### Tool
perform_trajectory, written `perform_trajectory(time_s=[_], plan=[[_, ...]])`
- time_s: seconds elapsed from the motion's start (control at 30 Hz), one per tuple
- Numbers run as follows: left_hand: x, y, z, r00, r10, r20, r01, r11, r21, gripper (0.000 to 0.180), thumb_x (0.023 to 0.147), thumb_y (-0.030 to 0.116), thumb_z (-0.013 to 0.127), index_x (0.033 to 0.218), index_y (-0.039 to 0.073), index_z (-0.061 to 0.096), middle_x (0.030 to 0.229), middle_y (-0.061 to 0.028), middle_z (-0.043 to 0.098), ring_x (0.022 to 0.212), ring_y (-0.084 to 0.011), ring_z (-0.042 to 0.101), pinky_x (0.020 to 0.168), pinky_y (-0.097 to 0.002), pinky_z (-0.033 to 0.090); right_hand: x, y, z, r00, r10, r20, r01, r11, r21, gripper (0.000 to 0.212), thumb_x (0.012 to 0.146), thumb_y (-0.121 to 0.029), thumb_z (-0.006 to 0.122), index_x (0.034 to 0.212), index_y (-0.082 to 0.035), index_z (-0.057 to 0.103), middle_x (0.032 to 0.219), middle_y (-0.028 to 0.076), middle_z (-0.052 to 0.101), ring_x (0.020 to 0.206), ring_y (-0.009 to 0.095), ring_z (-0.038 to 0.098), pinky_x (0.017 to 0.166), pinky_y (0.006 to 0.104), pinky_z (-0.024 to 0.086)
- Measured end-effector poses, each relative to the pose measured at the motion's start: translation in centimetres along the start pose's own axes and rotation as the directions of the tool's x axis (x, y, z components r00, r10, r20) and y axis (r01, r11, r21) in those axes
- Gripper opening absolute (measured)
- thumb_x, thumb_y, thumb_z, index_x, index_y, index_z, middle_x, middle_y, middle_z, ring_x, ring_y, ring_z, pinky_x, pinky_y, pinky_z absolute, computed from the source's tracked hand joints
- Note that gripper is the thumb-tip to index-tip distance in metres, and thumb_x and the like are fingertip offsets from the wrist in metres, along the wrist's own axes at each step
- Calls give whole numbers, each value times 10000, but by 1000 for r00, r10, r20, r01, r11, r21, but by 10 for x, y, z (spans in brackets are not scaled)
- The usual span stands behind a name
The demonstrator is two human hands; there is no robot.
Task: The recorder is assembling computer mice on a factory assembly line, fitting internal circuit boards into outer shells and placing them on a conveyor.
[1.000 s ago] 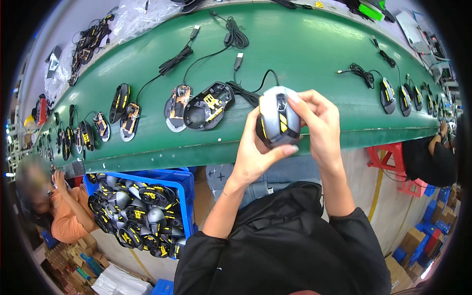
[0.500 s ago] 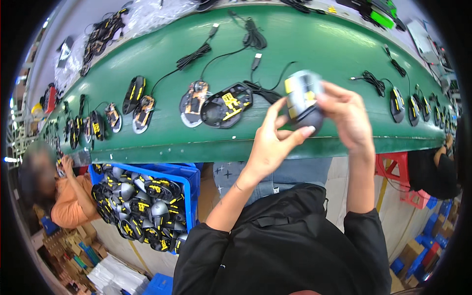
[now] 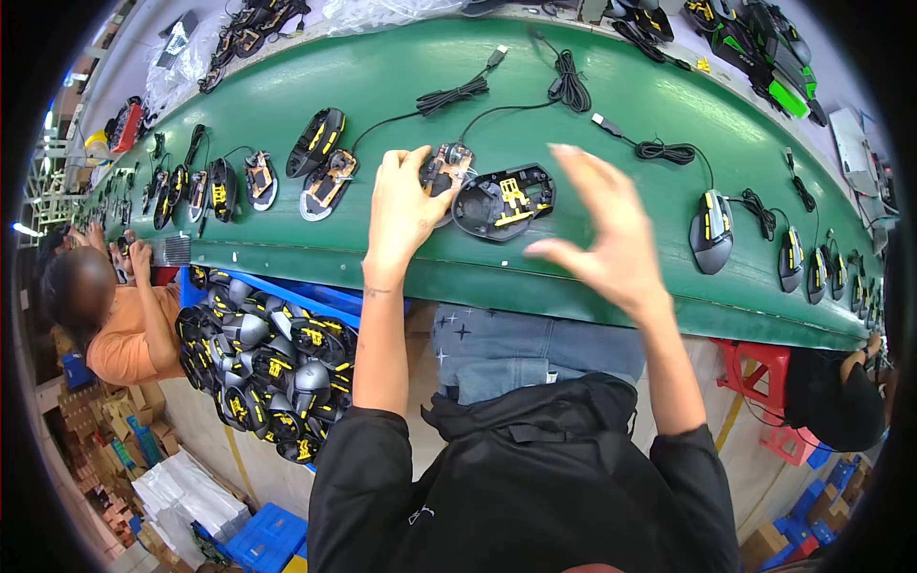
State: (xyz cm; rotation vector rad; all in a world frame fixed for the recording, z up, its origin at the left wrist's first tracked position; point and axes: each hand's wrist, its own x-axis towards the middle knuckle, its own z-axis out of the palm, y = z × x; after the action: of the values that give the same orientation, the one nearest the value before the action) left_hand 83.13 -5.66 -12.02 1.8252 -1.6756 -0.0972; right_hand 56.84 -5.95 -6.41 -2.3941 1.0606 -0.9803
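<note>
At the middle of the green work surface, my left hand has its fingers closed on the left side of an open mouse base, whose circuit board shows and whose black cable runs away behind it. Against the base lies a black mouse top shell, inside upward, with yellow parts in it. My right hand, slightly blurred, hovers to the right of this shell with thumb and fingers spread, holding nothing. Farther right a closed grey-and-black mouse with yellow parts rests on the surface, its cable bundled behind it.
More open mouse bases and shells line the green surface leftward; closed mice stand in a row rightward. A blue crate full of mouse shells is below left. A person in orange works left, another in black right.
The mouse held in both hands is now down on the surface at the right. My left hand has moved left onto the open base; my right hand has let go and spread. The view has shifted.
</note>
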Motion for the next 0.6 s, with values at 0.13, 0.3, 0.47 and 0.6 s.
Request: perform_trajectory(time_s=[0.13,0.3,0.47,0.6], plan=[[17,14,-3,981,-149,127,152,988,-13,638,660,359,850,1136,1,621,975,-158,609,875,-271,617,762,-373,510,22,15,41,991,32,131,-28,999,-36,867,672,-391,845,1384,-48,488,1372,196,500,1229,371,498,1058,448,403],[25,17,-7,983,-101,154,109,993,-41,754,572,361,894,1095,-80,576,984,-184,609,941,-330,605,838,-402,487,25,55,5,987,163,-15,-159,936,-315,819,695,-468,818,1324,-17,551,1357,222,519,1243,376,489,1060,453,399],[7,39,-15,950,-240,199,261,962,-87,712,598,260,888,1111,-77,527,1044,-233,627,992,-382,605,898,-394,485,17,5,23,941,241,-237,-255,967,-26,564,782,-241,798,1261,-11,608,1208,191,639,1048,304,633,893,375,515],[-9,29,-9,892,-269,364,443,684,-579,612,676,165,864,1145,-68,549,933,-141,695,845,-253,681,780,-313,535,19,-15,61,967,254,-35,-245,956,163,466,809,-155,772,1230,-9,633,1082,158,704,843,204,706,734,303,570]])
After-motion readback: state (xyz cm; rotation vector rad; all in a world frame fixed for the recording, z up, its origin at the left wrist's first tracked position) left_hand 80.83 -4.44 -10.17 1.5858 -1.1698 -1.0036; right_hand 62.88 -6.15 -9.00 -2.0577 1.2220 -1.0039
